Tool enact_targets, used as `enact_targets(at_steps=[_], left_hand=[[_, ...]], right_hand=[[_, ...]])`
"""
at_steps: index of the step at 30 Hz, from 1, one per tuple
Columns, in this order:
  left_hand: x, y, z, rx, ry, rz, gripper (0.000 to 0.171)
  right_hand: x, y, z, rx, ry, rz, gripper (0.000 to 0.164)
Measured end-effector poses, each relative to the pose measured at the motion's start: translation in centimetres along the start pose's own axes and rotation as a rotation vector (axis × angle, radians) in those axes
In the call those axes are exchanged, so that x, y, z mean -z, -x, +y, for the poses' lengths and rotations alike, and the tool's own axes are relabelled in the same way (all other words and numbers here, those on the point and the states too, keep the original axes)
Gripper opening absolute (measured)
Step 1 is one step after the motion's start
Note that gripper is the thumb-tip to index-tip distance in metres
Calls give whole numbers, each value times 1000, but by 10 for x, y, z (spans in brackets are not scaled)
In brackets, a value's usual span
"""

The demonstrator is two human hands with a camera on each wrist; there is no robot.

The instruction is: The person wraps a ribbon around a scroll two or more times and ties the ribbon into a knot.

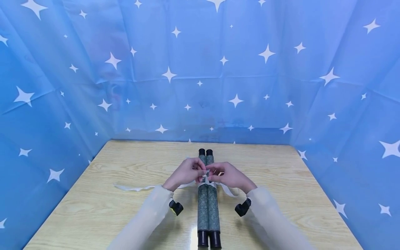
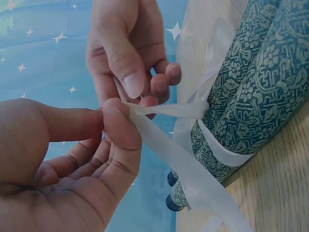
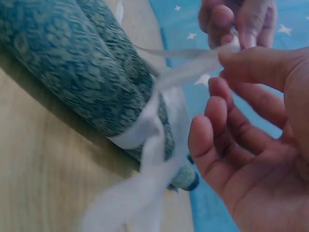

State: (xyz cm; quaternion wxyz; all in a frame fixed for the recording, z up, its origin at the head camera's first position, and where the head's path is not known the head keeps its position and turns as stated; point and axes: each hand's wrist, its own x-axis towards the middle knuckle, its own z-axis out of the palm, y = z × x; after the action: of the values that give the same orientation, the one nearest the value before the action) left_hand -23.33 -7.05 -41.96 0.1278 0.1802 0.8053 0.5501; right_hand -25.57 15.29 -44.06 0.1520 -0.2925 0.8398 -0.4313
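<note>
My left hand (image 1: 187, 170) pinches a white ribbon (image 2: 176, 153) between thumb and forefinger, with the other fingers loosely curled. My right hand (image 1: 230, 175) meets it near the middle of the head frame, its thumb against the ribbon and its fingers bent; I can't tell whether it pinches the strip. The ribbon circles two green patterned rolls (image 1: 213, 205) with black ends, which lie side by side, touching, at lower centre of the head frame. One loose length trails toward the left of that frame; another curves just beside the rolls, under my right wrist. Beneath is a wooden table (image 1: 90, 208), and a blue curtain (image 1: 265, 27) with white stars fills the upper part.
</note>
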Motion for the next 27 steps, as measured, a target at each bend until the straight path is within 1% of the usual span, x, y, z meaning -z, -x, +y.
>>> enact_targets(at_steps=[3, 6, 10, 13, 15, 18, 21, 24, 27], left_hand=[[2, -2, 0, 3, 4, 1, 6], [3, -2, 1, 3, 14, 1, 6], [5, -3, 0, 6, 32, -1, 6], [6, -4, -1, 20, 52, -5, 5], [6, -4, -2, 31, 61, -8, 5], [7, -4, -4, 39, 71, -17, 6], [10, -4, -7, 37, 49, -22, 9], [16, -5, -10, 27, 8, 7, 13], [24, -7, -14, 13, -54, 74, 16]], right_hand=[[-7, 0, 0, 11, -61, 13, 38], [-14, 0, 1, -10, -119, 61, 35], [-21, 0, 2, -36, -158, 112, 28], [-25, 1, 2, -49, -188, 132, 22], [-27, 1, 3, -60, -198, 148, 19], [-28, 2, 2, -60, -186, 171, 18], [-28, 3, 1, -67, -163, 183, 18], [-28, 4, 0, -73, -155, 184, 19], [-28, 5, 0, -65, -138, 191, 17]])
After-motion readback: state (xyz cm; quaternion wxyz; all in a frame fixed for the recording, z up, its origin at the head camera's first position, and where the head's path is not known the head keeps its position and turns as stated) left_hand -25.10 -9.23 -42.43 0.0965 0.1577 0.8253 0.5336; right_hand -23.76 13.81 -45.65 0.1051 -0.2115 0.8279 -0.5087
